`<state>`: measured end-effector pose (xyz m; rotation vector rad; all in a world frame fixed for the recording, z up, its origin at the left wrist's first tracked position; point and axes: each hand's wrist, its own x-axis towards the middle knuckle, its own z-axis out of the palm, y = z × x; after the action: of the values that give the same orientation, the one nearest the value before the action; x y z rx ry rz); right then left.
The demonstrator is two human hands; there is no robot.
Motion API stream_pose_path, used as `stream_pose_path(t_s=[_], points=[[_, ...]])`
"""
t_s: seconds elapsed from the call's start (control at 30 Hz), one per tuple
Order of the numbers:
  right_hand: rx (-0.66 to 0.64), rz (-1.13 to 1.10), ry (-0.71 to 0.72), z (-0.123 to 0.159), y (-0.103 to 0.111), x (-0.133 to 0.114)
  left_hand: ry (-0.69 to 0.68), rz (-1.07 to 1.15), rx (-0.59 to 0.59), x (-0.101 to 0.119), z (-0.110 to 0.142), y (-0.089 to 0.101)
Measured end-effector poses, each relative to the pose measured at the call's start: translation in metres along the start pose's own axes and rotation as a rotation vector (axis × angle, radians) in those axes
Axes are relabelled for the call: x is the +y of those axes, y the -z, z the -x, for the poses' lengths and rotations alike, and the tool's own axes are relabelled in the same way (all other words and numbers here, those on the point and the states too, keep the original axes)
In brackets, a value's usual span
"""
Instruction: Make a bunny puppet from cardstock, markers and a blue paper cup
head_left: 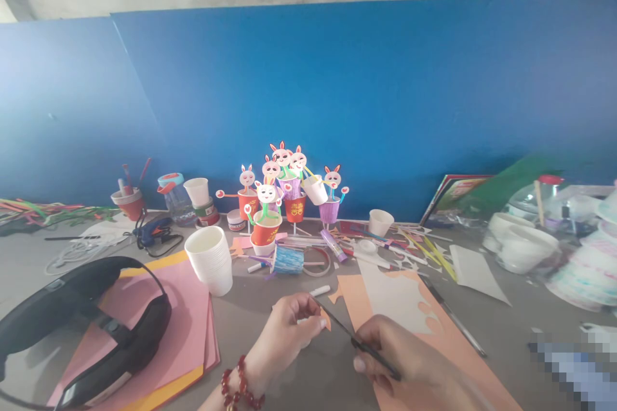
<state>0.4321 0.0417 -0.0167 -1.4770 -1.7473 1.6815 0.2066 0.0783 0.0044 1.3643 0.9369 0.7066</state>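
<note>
R grip: scissors | axis diag., tips fwd-L | L grip: paper

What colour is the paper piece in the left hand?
The piece is light orange, seen in the head view.

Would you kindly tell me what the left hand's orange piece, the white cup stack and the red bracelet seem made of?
The orange piece looks like matte paper or card, flat and thin. The white cup stack is probably smooth paper, given its nested rims. The red bracelet has shiny beads, perhaps glass, stone or plastic.
</note>
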Motion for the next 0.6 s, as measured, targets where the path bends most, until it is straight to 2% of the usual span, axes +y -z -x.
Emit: stream_pose_path(t_s=[0.23,0.6], points=[[0.033,0.022,-0.116,0.0065,0.0025,-0.0073,-0.002,-0.001,-0.065,-0.0025,0.0017,0.0039],[0.021,0.104,-0.082,0.0085,0.0074,-0.0080,-0.011,-0.023,-0.099,-0.0027,0.0016,0.0067]])
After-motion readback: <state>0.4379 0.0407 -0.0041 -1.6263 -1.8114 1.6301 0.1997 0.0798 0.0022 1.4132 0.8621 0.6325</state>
